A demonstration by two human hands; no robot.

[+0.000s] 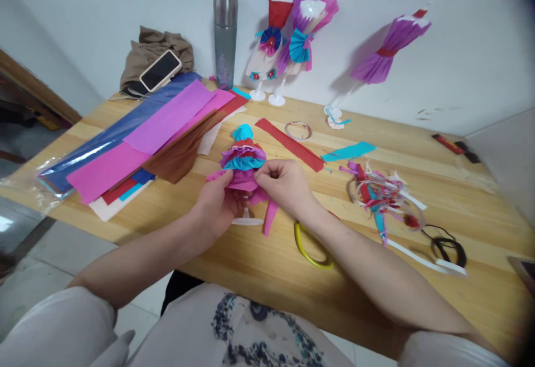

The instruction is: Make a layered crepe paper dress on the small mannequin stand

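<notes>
A small dress-form figure (244, 161) stands near the table's front edge on a white round base (247, 221). It wears layered ruffles of turquoise, red and purple crepe paper above a pink layer. My left hand (215, 202) is wrapped around its lower left side, thumb against the pink paper. At its right side, my right hand (286, 186) is closed in a pinch on a pink crepe paper strip (271, 216), whose loose end hangs toward the table. The exact pinch point is partly hidden by my fingers.
Dressed figures (278, 16) stand along the wall beside a steel bottle (224, 38). Crepe paper sheets (167, 119) and a phone (161, 71) lie left. A yellow tape roll (307, 253) sits under my right forearm; paper scraps (382, 191) are heaped right.
</notes>
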